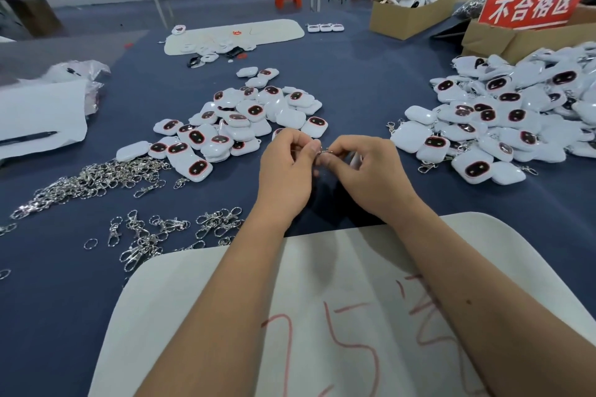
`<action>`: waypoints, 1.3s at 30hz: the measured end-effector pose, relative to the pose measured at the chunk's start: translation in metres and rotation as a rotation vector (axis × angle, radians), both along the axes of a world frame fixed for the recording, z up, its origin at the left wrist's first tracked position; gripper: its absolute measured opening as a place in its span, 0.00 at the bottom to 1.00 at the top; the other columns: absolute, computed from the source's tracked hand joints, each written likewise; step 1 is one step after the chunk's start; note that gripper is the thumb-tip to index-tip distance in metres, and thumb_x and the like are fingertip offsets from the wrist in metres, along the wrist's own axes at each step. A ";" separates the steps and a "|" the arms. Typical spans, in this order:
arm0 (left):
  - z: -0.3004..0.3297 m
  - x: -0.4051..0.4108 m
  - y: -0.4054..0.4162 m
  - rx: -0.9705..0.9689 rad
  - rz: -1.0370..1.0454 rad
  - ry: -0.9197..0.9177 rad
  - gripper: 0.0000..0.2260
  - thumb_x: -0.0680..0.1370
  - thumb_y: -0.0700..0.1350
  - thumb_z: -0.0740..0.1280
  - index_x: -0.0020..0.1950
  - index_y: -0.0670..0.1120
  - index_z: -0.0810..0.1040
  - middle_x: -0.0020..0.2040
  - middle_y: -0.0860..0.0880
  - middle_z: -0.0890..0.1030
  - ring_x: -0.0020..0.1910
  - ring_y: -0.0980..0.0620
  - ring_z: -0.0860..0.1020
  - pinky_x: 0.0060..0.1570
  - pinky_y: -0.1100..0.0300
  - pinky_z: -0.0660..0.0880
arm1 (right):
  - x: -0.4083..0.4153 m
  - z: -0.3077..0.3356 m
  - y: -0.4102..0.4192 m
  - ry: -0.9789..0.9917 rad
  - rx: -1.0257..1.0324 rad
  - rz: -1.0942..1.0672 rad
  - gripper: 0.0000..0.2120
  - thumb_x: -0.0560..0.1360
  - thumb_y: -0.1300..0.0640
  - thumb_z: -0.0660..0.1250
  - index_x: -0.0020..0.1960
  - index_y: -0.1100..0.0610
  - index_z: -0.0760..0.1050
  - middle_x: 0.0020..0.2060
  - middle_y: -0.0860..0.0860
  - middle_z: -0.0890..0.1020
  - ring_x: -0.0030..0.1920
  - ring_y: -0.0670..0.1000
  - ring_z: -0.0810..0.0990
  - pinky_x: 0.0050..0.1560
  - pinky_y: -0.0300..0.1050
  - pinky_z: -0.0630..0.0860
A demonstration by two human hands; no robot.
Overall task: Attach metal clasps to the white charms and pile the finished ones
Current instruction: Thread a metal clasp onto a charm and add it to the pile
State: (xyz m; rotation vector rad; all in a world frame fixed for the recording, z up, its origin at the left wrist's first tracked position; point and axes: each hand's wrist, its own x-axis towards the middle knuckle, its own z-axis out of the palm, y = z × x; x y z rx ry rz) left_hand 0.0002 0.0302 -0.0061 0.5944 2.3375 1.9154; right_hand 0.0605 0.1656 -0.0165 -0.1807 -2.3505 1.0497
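My left hand (288,164) and my right hand (361,167) meet above the blue table, fingers curled. Between their fingertips they pinch a small metal clasp (323,151). A sliver of a white charm (355,160) shows under my right fingers, mostly hidden. A pile of white charms without clasps (238,121) lies just beyond my left hand. A larger pile of charms with clasps attached (503,119) spreads to the right. Loose metal clasps (96,180) are heaped at the left, with more clasps (180,229) scattered nearer me.
A white board with red writing (338,316) lies under my forearms. A white sheet with a black pen (29,137) is at the left. Cardboard boxes (409,14) and a red sign (532,3) stand at the back right. Another white board (238,34) lies farther back.
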 end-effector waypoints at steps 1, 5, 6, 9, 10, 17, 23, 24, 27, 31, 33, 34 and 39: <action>0.000 0.001 0.001 0.036 -0.019 -0.041 0.06 0.83 0.40 0.66 0.46 0.43 0.76 0.41 0.46 0.81 0.36 0.57 0.79 0.47 0.54 0.80 | 0.000 0.000 0.001 0.015 -0.033 0.002 0.09 0.77 0.57 0.74 0.38 0.55 0.82 0.26 0.45 0.75 0.28 0.46 0.68 0.32 0.36 0.63; 0.000 0.000 0.002 0.106 -0.117 -0.131 0.05 0.82 0.40 0.67 0.47 0.44 0.76 0.41 0.47 0.83 0.37 0.57 0.81 0.44 0.60 0.80 | 0.002 0.002 0.002 0.017 -0.090 0.020 0.10 0.80 0.60 0.71 0.40 0.57 0.81 0.29 0.47 0.77 0.29 0.45 0.67 0.35 0.39 0.64; 0.000 0.000 0.001 0.104 -0.126 -0.123 0.05 0.82 0.41 0.69 0.46 0.44 0.76 0.40 0.49 0.83 0.37 0.57 0.81 0.43 0.62 0.80 | 0.002 0.002 0.001 0.001 -0.089 0.036 0.10 0.80 0.60 0.70 0.40 0.57 0.81 0.29 0.49 0.78 0.29 0.45 0.66 0.35 0.40 0.63; 0.000 0.000 0.000 0.102 -0.146 -0.137 0.08 0.80 0.41 0.72 0.42 0.45 0.77 0.36 0.50 0.82 0.36 0.54 0.81 0.41 0.61 0.79 | 0.002 0.003 0.001 -0.025 -0.084 0.061 0.11 0.81 0.61 0.68 0.41 0.58 0.81 0.31 0.51 0.80 0.28 0.45 0.67 0.34 0.39 0.63; 0.000 0.000 0.000 0.119 -0.153 -0.163 0.08 0.80 0.40 0.72 0.41 0.45 0.77 0.36 0.48 0.82 0.36 0.53 0.81 0.43 0.59 0.79 | 0.003 0.003 0.001 -0.013 -0.085 0.060 0.11 0.81 0.61 0.68 0.40 0.58 0.81 0.31 0.50 0.80 0.29 0.44 0.68 0.34 0.38 0.63; -0.002 -0.004 -0.003 0.282 -0.049 -0.289 0.07 0.77 0.33 0.71 0.48 0.43 0.77 0.36 0.45 0.83 0.34 0.51 0.80 0.40 0.62 0.78 | 0.000 0.000 0.005 0.065 -0.194 0.034 0.11 0.82 0.59 0.67 0.40 0.57 0.79 0.35 0.59 0.81 0.38 0.63 0.75 0.40 0.52 0.72; 0.000 -0.004 -0.004 0.325 0.010 -0.248 0.07 0.76 0.32 0.73 0.47 0.42 0.78 0.33 0.47 0.82 0.32 0.52 0.80 0.38 0.62 0.78 | -0.001 -0.001 0.006 0.064 -0.127 -0.037 0.05 0.79 0.58 0.71 0.45 0.54 0.83 0.35 0.48 0.82 0.32 0.50 0.72 0.39 0.44 0.73; 0.000 -0.003 -0.004 0.313 0.006 -0.233 0.07 0.76 0.32 0.73 0.47 0.42 0.78 0.33 0.47 0.82 0.32 0.52 0.80 0.38 0.62 0.78 | 0.000 0.000 0.005 0.073 -0.111 -0.043 0.03 0.79 0.59 0.72 0.49 0.52 0.84 0.37 0.47 0.82 0.31 0.48 0.70 0.37 0.39 0.71; 0.000 -0.002 -0.005 0.256 -0.013 -0.172 0.07 0.76 0.33 0.73 0.45 0.43 0.78 0.32 0.48 0.82 0.32 0.52 0.79 0.37 0.62 0.78 | 0.001 0.002 0.003 0.079 -0.083 0.007 0.09 0.78 0.59 0.74 0.56 0.50 0.86 0.42 0.45 0.83 0.30 0.46 0.67 0.38 0.34 0.67; -0.001 -0.006 -0.006 0.201 0.013 -0.107 0.09 0.75 0.35 0.74 0.41 0.46 0.78 0.29 0.51 0.79 0.32 0.53 0.78 0.41 0.57 0.79 | 0.000 0.004 0.000 0.073 0.027 0.005 0.08 0.77 0.58 0.76 0.56 0.50 0.87 0.45 0.48 0.80 0.31 0.47 0.70 0.39 0.39 0.70; -0.001 -0.007 -0.006 0.176 0.024 -0.079 0.08 0.74 0.36 0.74 0.40 0.47 0.79 0.30 0.51 0.78 0.32 0.52 0.78 0.43 0.53 0.79 | 0.000 0.004 0.000 0.087 0.046 0.015 0.09 0.77 0.58 0.77 0.57 0.50 0.87 0.45 0.49 0.80 0.30 0.47 0.70 0.39 0.39 0.70; -0.002 -0.007 -0.007 0.160 0.025 -0.068 0.08 0.74 0.36 0.74 0.39 0.47 0.80 0.31 0.50 0.79 0.33 0.52 0.79 0.43 0.53 0.79 | 0.000 0.004 0.001 0.085 0.046 0.031 0.09 0.77 0.58 0.76 0.57 0.50 0.87 0.44 0.48 0.81 0.30 0.47 0.70 0.39 0.39 0.69; -0.003 -0.006 -0.008 0.158 0.010 -0.081 0.07 0.76 0.36 0.74 0.41 0.45 0.80 0.31 0.49 0.82 0.31 0.55 0.79 0.36 0.64 0.77 | 0.000 0.002 0.002 0.082 -0.003 0.066 0.05 0.76 0.59 0.77 0.50 0.51 0.88 0.39 0.44 0.83 0.33 0.47 0.73 0.40 0.37 0.67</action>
